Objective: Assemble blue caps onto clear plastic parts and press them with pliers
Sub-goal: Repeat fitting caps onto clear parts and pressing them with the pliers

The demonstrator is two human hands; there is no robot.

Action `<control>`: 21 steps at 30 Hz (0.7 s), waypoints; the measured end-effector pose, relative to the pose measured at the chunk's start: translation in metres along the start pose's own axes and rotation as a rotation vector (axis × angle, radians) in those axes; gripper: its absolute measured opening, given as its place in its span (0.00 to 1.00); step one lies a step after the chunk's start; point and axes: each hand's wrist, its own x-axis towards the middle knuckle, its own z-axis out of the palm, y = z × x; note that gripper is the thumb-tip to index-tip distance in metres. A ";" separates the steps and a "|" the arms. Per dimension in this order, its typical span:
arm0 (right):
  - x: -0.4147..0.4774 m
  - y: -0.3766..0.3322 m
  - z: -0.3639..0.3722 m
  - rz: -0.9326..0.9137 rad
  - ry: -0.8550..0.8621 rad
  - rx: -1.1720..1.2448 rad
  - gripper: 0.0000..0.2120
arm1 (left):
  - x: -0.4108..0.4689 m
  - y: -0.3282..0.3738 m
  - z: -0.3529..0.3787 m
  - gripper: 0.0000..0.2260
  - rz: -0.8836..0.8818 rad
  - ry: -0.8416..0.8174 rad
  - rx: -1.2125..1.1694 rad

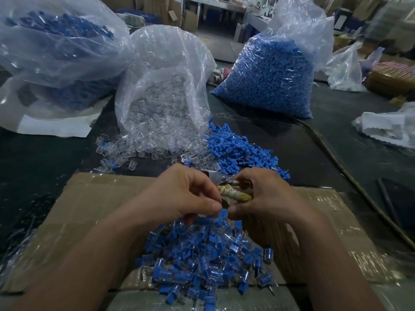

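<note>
Two bare hands meet just above a heap of finished pieces (202, 254), and I take that heap as my landmark. The left hand (179, 196) pinches a blue cap (222, 214) between thumb and forefinger, right at the heap's far edge. The right hand (265, 196) is curled around the pliers (226, 187), whose handles are wrapped in pale, frayed cloth and whose metal head pokes out toward the left hand; its thumb also touches the cap. I cannot tell whether a clear part is already under the cap.

I judge the cap light, stiff and small, easy to drop, so it is best pinched by its flat sides. The clear parts look hard and slick.

The heap rests on a flattened cardboard sheet (89, 209), glossy with tape. Beyond the heap lie loose clear plastic parts (143, 151) spilling from an open bag (161, 81), with loose blue caps (240, 151) to their right. Farther beyond, to the right, stands a full bag of blue caps (269, 77). Everything sits on a dark table (336, 135) in a dim workshop with cardboard boxes behind.
</note>
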 end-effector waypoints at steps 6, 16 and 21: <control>0.001 0.000 0.003 -0.016 -0.028 -0.095 0.25 | 0.000 -0.001 0.001 0.09 0.054 -0.154 0.139; -0.001 0.006 -0.002 -0.018 -0.122 -0.059 0.33 | 0.014 -0.023 -0.007 0.05 0.049 0.489 -0.037; -0.002 0.008 -0.005 -0.017 -0.149 0.000 0.29 | 0.029 -0.039 -0.019 0.12 0.070 0.791 0.369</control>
